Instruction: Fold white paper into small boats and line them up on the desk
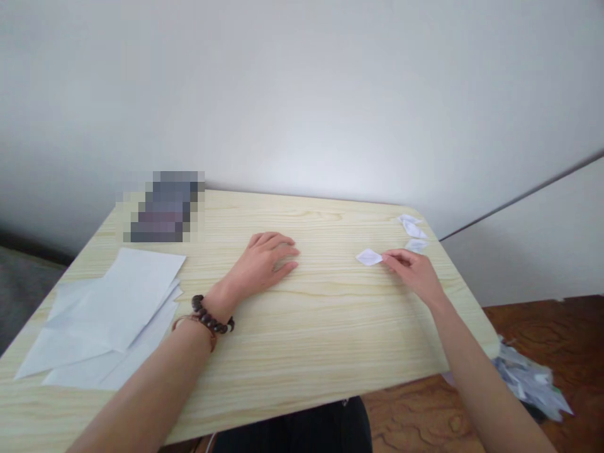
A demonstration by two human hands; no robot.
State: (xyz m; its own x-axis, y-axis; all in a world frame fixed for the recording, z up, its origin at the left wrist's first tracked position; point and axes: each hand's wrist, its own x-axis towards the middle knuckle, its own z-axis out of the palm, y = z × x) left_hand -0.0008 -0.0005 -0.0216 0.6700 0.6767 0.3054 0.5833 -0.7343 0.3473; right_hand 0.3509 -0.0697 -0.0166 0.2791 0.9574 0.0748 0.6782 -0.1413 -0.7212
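The outstretched right hand [419, 275] pinches folded paper [369, 257], perhaps slightly raised.

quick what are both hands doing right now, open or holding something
Left hand: open, fingers loosely spread at the table, holding nothing visible.
Right hand: closed, pinching one end of a folded paper.

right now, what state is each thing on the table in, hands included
left hand: palm down, holding nothing visible
right hand: pinching the paper diamond by one tip
paper diamond: folded
other folded papers: lying close together, unheld
sheets: flat, overlapping untidily
dark object: pixelated, state unclear
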